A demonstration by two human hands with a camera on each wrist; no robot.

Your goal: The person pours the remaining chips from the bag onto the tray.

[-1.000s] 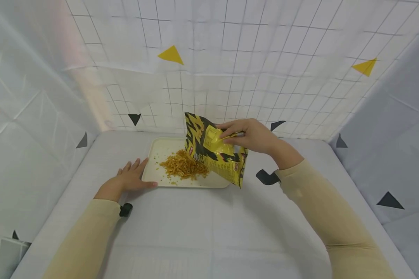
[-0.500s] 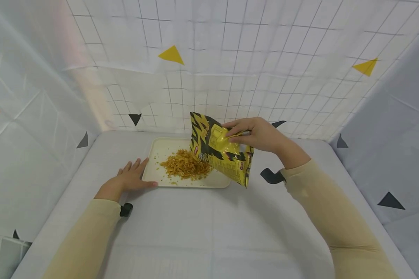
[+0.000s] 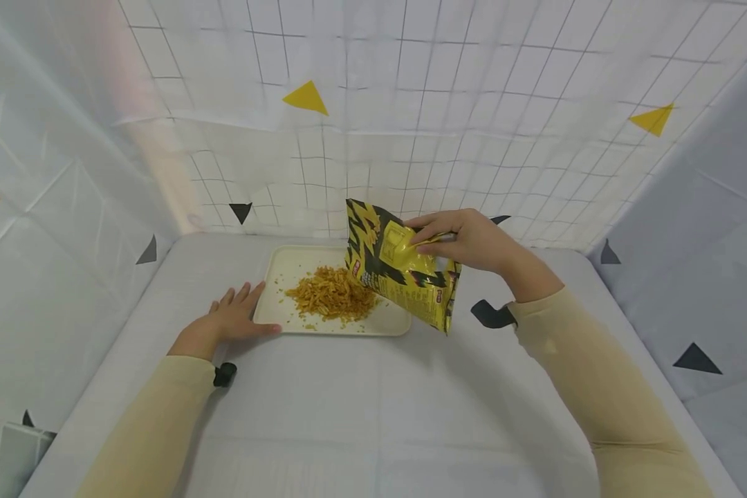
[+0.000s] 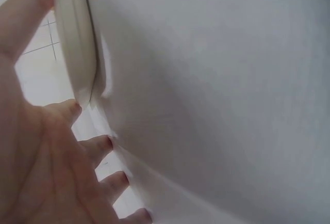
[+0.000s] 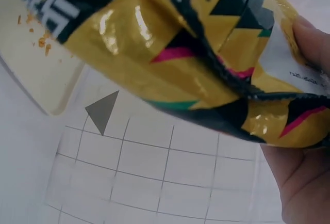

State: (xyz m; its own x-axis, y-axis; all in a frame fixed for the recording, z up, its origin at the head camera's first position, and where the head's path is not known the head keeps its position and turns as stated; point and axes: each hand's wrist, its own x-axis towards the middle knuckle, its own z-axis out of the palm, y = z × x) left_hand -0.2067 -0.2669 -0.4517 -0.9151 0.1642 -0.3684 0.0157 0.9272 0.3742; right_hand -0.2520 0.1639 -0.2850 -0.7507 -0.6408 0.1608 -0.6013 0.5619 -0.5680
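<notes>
A cream tray (image 3: 392, 322) lies on the white cloth, bearing a heap of golden-brown crispy snack bits (image 3: 326, 297) with crumbs around it. My right hand (image 3: 469, 238) pinches a yellow-and-black snack bag (image 3: 404, 273) and holds it tilted over the tray's right part. The bag's lower left end is at the heap; its opening is hidden. In the right wrist view the bag (image 5: 129, 43) fills the top, with my thumb (image 5: 314, 43) against it. My left hand (image 3: 233, 319), fingers spread, touches the tray's left edge; the left wrist view shows fingertips beside the tray (image 4: 75, 43).
White cloth (image 3: 324, 408) covers the tabletop in front of the tray. A white grid-patterned sheet (image 3: 504, 166) rises behind it, and pale sheets (image 3: 709, 277) stand at both sides. Black and yellow triangles mark these surfaces.
My right hand and the snack bag have shifted a little to the right. More of the heap's right side now shows. My left hand and the tray stay in place.
</notes>
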